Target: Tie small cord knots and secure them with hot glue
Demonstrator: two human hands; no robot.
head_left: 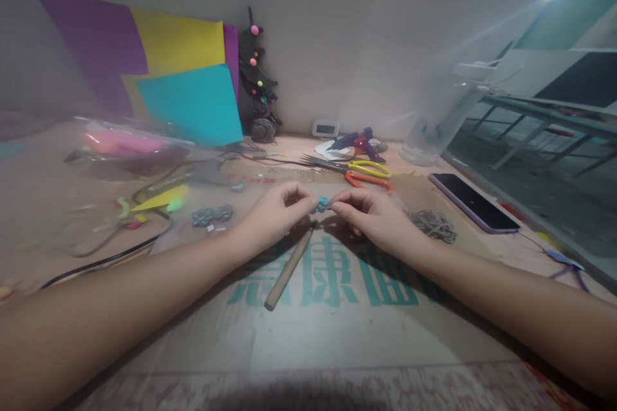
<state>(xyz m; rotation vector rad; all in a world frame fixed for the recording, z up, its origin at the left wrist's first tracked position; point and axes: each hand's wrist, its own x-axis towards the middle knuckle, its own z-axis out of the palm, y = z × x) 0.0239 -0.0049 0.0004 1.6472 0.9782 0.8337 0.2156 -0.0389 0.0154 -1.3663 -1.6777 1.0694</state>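
Note:
My left hand [274,213] and my right hand [369,213] meet at the middle of the table, fingers pinched together on a small teal twisted piece [321,205] held between them. A wooden stick [288,268] lies slanted on the cardboard [337,327] just below my left hand, its upper end near the teal piece. Whether the stick is joined to the piece I cannot tell.
Yellow and orange scissors [367,174] and a glue gun [359,141] lie behind my hands. A phone [472,202] rests at the right, a grey wire tangle [434,225] beside my right hand. Coloured paper sheets [186,99] lean on the wall; cables and scraps litter the left.

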